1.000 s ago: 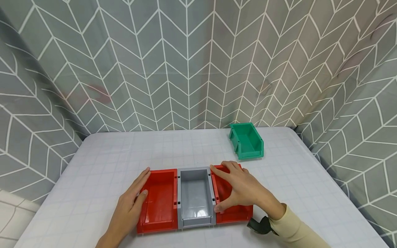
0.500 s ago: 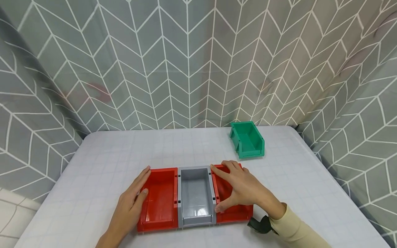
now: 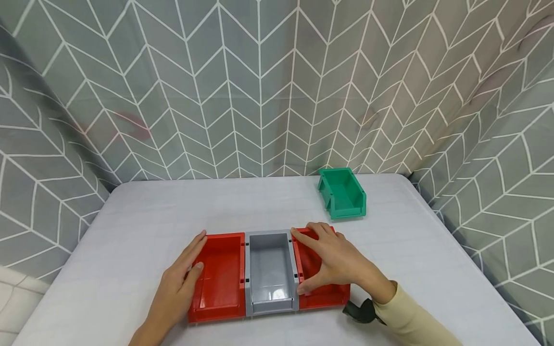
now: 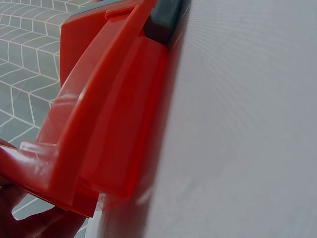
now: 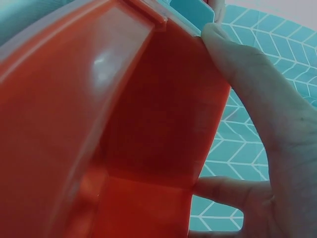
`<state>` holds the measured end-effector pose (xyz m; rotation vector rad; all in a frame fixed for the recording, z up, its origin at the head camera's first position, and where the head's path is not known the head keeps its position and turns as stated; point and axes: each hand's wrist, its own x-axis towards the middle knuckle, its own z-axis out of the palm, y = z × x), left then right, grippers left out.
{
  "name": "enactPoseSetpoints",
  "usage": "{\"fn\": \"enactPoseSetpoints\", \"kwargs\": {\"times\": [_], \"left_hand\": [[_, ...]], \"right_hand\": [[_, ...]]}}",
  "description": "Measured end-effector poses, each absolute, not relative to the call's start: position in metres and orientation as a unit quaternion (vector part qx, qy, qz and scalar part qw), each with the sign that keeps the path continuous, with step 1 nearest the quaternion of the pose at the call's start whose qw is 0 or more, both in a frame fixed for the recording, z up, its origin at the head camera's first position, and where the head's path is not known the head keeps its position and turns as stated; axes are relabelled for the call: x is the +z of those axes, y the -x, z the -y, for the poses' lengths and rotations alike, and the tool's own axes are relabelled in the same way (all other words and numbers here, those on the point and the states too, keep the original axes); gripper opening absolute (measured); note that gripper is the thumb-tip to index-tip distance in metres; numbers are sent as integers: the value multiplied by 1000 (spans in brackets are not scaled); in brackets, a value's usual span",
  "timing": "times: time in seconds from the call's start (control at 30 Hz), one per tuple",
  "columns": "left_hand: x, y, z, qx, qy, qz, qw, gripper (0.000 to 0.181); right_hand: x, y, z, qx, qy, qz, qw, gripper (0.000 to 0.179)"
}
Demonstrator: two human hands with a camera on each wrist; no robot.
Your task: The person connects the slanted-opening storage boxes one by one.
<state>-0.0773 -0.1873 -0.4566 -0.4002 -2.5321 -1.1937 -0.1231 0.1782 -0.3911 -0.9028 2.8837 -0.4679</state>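
"Red at both ends, grey in the middle. How far along are you?"

"Three bins stand side by side on the white tabletop (image 3: pixel 173 204): the left red bin (image 3: pixel 221 283), the grey bin (image 3: pixel 271 269) and the right red bin (image 3: pixel 326 294). Their side rims meet or nearly meet, so I'd judge the lining-up mostly done."

"And your hands?"

"My left hand (image 3: pixel 174 290) lies along the left red bin's outer wall, fingers nearly straight, thumb at the rim; it seems to press rather than grip. My right hand (image 3: pixel 333 259) arches over the right red bin and holds it, fingers spread and bent, thumb on the rim beside the grey one, fingertips at the back edge."

"What's left?"

"Letting go, for one: both red bins are under my hands, so I'd call this squaring-up. The green bin (image 3: pixel 344 194) sits well apart, toward the back right, with neither hand on it. Whether it belongs in the row, I can't tell from how things lie."
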Motion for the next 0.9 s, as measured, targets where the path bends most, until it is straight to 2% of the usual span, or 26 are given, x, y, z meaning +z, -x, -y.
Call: {"fn": "enactPoseSetpoints", "kwargs": {"times": [0.67,0.9], "left_hand": [[-454,79,190,-414,147,885,154,64],[-454,78,188,-416,145,884,157,65]], "right_hand": [[-392,123,-179,-150,306,-939,39,119],[-383,134,-190,-229,304,-921,90,106]]}}
